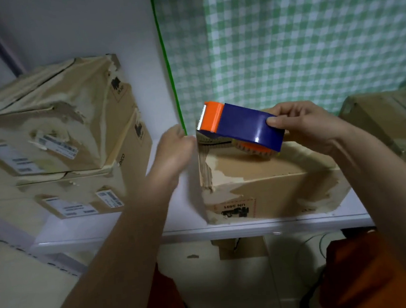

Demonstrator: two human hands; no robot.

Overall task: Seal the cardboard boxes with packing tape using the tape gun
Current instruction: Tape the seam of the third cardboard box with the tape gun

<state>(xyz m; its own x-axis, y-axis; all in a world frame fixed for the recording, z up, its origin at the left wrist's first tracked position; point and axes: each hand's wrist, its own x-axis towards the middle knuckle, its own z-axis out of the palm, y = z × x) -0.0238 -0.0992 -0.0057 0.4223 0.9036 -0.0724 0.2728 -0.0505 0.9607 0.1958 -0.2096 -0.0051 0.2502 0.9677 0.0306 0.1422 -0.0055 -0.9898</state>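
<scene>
Cardboard box (261, 180) on the white worktop (183, 220) isn't taped yet, I'd say. Right hand (303, 125) grips the tape gun (241, 125) above its far-left corner; left hand (175, 146) too blurred to tell.

Blue-orange tape gun (240, 128) tilted over a torn, seemingly closed cardboard box (269, 182).

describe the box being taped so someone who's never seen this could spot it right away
On the white table, in front of the green checked curtain, one cardboard box stands alone at the near edge. Unlike the two stacked boxes to the left, it has the blue and orange tape gun over it, gripped by the right hand.
</scene>
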